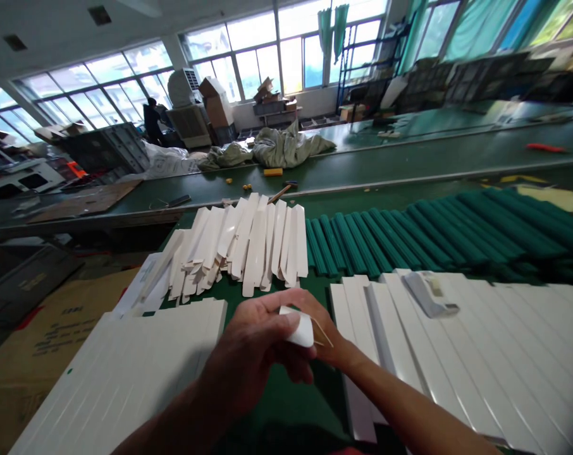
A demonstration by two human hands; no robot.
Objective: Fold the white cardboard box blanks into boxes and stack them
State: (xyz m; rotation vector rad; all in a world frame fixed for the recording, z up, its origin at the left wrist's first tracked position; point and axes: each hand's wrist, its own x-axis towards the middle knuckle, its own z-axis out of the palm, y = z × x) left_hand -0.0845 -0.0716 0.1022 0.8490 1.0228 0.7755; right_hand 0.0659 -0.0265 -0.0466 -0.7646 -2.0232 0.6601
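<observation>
Over the green table (296, 398), my left hand (253, 341) pinches a small white carton (300, 330) near its end flap. My right hand (317, 316) is just behind and beside it, wrapped round the same carton, its fingers partly hidden. An open flap of the carton points right. Beyond my hands lies a pile of narrow white cartons (255, 243). Rows of white boxes (125, 366) lie at the left, and more white boxes (480, 341) at the right, with a white tape dispenser (429, 294) on them. Green ribbed rolls (386, 243) lie behind the right boxes.
A long green bench (362, 167) runs across behind, with crumpled sacks (281, 148), a hammer (283, 189) and a yellow block (273, 172). A brown carton (54, 341) stands low at the left. A person (154, 122) stands far back near the windows.
</observation>
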